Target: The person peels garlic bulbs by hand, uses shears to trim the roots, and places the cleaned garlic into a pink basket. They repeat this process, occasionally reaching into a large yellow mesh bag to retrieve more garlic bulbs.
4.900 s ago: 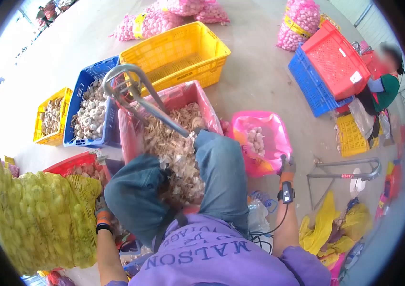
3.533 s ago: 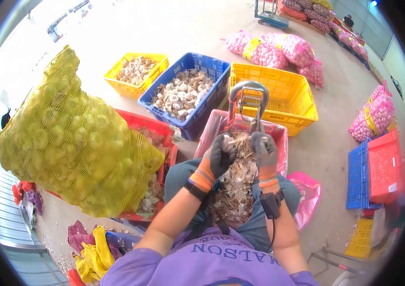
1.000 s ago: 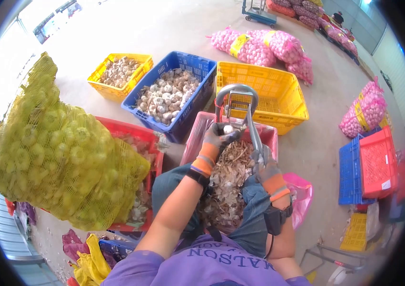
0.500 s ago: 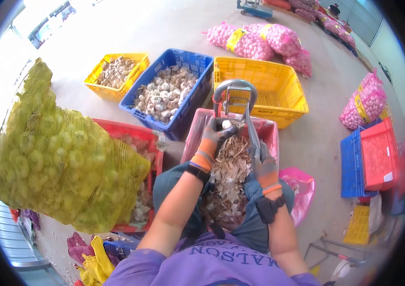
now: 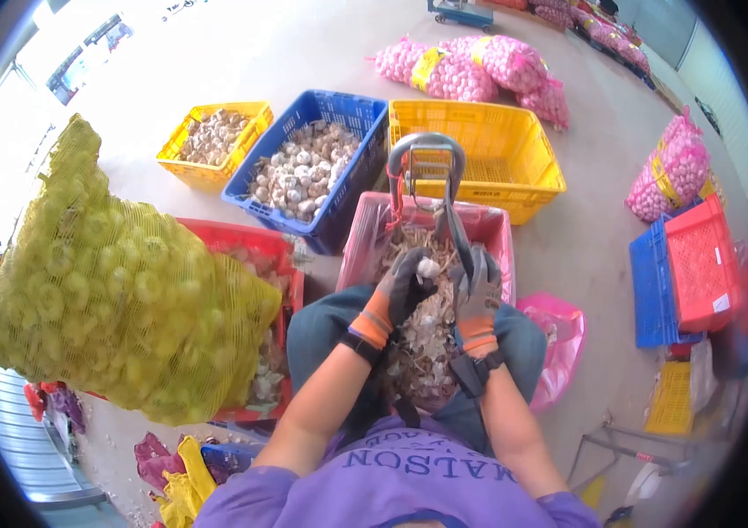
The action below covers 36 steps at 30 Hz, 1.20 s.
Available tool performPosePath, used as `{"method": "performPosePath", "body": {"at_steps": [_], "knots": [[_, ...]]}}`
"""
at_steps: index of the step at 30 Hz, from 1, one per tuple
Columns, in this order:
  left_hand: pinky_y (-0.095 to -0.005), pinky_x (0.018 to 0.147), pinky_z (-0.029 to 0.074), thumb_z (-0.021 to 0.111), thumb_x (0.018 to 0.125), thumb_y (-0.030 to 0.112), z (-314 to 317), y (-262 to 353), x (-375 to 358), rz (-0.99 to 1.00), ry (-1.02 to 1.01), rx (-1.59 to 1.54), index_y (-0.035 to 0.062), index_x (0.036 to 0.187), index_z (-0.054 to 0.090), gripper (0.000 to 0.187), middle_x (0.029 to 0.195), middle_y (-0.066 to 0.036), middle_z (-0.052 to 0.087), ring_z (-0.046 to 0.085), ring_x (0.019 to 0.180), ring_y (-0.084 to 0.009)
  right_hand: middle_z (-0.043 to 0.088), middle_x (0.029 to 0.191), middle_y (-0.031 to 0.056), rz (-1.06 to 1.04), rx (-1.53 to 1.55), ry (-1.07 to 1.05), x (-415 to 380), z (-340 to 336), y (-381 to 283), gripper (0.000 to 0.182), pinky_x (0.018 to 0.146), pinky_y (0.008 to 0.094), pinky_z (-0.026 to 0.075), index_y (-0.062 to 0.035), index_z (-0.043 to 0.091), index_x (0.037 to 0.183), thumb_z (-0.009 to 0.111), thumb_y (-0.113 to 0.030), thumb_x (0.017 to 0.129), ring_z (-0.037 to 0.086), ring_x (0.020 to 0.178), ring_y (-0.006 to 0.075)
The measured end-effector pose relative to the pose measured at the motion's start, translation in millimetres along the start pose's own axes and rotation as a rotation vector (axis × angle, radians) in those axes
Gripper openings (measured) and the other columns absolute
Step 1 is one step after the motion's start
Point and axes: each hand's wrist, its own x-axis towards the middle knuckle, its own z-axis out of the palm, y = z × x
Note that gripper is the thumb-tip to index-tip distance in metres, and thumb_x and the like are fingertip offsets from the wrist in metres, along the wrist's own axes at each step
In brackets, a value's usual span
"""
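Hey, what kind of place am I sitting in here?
Probably a garlic sorting shed or warehouse: blue and yellow plastic crates hold whitish bulbs, pink mesh sacks packed with more lie on the bare floor, and a bulging yellow-green mesh sack stands at your left.

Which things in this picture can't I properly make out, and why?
All in the head view:
- Right hand: whether its fingers close on the metal frame; the back of the glove hides them.
- Garlic bulb: its far side, hidden by the left hand.
- Red crate: much of its contents, hidden by the yellow-green net sack.
- Blue trolley: its upper part, cut off by the top edge.
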Motion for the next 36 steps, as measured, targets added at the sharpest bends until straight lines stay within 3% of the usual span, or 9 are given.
{"method": "performPosePath", "body": {"at_steps": [3, 10, 11, 16, 19, 22, 26, 28, 36], "knots": [[-0.0244, 0.056, 0.043, 0.043, 0.093, 0.043, 9.2, -14.7, -22.4, -0.15, -0.039, 0.026, 0.01, 0.089, 0.054, 0.035, 0.071, 0.002, 0.05, 0.05, 0.064, -0.0105, 0.054, 0.111, 0.0185, -0.127, 0.556, -0.194, -22.7, -12.7, -7.2, 0.035, 0.091, 0.0387, 0.04, -0.0049, 0.048, 0.119, 0.051, -0.019, 0.087, 0.049, 0.106, 0.0345], [-0.0257, 0.056, 0.043, 0.043, 0.093, 0.043, -9.2, -72.9, -32.4, 0.055, 0.376, 0.731, 0.0047, 0.094, 0.055, 0.04, 0.075, -0.002, 0.055, 0.049, 0.06, -0.0108, 0.059, 0.095, 0.0238, 0.149, 0.712, -0.336, -62.7, 12.3, 11.7, 0.035, 0.073, 0.0423, 0.046, -0.0004, 0.053, 0.109, 0.044, -0.03, 0.092, 0.056, 0.089, 0.0416], [-0.0253, 0.057, 0.044, 0.048, 0.092, 0.032, -33.6, -101.3, -24.9, 0.322, 0.436, 0.878, 0.002, 0.097, 0.052, 0.031, 0.076, -0.002, 0.055, 0.049, 0.061, -0.0095, 0.061, 0.089, 0.0221, 0.21, 0.76, -0.385, -62.8, 9.7, 14.9, 0.042, 0.071, 0.0397, 0.047, 0.0001, 0.055, 0.105, 0.04, -0.037, 0.094, 0.059, 0.082, 0.0373], [-0.0248, 0.064, 0.045, 0.057, 0.085, 0.011, -8.1, -80.2, -47.7, 0.256, 0.156, 0.562, 0.0048, 0.104, 0.05, 0.022, 0.083, -0.003, 0.054, 0.052, 0.072, -0.01, 0.062, 0.079, 0.0105, 0.503, 0.918, -0.435, -57.8, 20.1, 28.6, 0.051, 0.066, 0.0316, 0.046, -0.0005, 0.058, 0.102, 0.04, -0.047, 0.092, 0.057, 0.071, 0.0191], [-0.0275, 0.081, 0.044, 0.064, 0.075, 0.005, -2.7, -50.6, -60.4, 0.261, 0.152, 1.169, 0.0047, 0.112, 0.05, 0.04, 0.096, -0.008, 0.056, 0.055, 0.088, -0.0181, 0.055, 0.062, 0.0032, 0.84, 1.129, -0.646, -58.8, 23.4, 35.9, 0.05, 0.042, 0.0278, 0.039, -0.0054, 0.061, 0.094, 0.051, -0.053, 0.085, 0.049, 0.049, 0.0112], [-0.0285, 0.086, 0.043, 0.065, 0.072, 0.005, -0.7, -31.2, -61.9, 0.341, -0.005, 1.085, 0.0058, 0.123, 0.046, 0.054, 0.104, -0.009, 0.055, 0.055, 0.094, -0.0212, 0.049, 0.056, 0.0013, 1.009, 1.249, -0.78, -50.6, 14.1, 27.1, 0.049, 0.036, 0.0263, 0.033, -0.0055, 0.06, 0.084, 0.053, -0.054, 0.084, 0.043, 0.042, 0.0099], [-0.0292, 0.088, 0.043, 0.067, 0.071, 0.003, -27.5, -53.1, -50.9, 0.145, -0.214, 0.819, 0.0059, 0.133, 0.037, 0.069, 0.114, -0.012, 0.052, 0.052, 0.104, -0.0174, 0.049, 0.056, 0.0006, 1.047, 1.137, -0.684, -52.8, 14.9, 26.2, 0.048, 0.042, 0.0257, 0.037, -0.0042, 0.059, 0.077, 0.051, -0.051, 0.086, 0.046, 0.047, 0.0098], [-0.0286, 0.09, 0.042, 0.067, 0.07, 0.001, -17.6, -51.4, -55.7, 0.073, -0.158, 0.847, 0.0051, 0.133, 0.036, 0.07, 0.115, -0.012, 0.052, 0.051, 0.105, -0.017, 0.05, 0.056, 0.0, 0.593, 0.97, -0.458, -62.3, 22.1, 33.0, 0.043, 0.049, 0.0245, 0.04, -0.0023, 0.059, 0.079, 0.05, -0.043, 0.09, 0.048, 0.052, 0.0093], [-0.0278, 0.093, 0.039, 0.069, 0.069, 0.0, -2.5, -49.0, -57.9, 0.2, -0.156, 0.685, 0.0051, 0.134, 0.033, 0.075, 0.117, -0.01, 0.051, 0.048, 0.107, -0.0152, 0.059, 0.074, 0.0045, 0.818, 1.219, -0.504, -61.8, 28.2, 37.5, 0.029, 0.06, 0.0247, 0.042, -0.004, 0.061, 0.1, 0.051, -0.03, 0.091, 0.051, 0.067, 0.0086]]}}
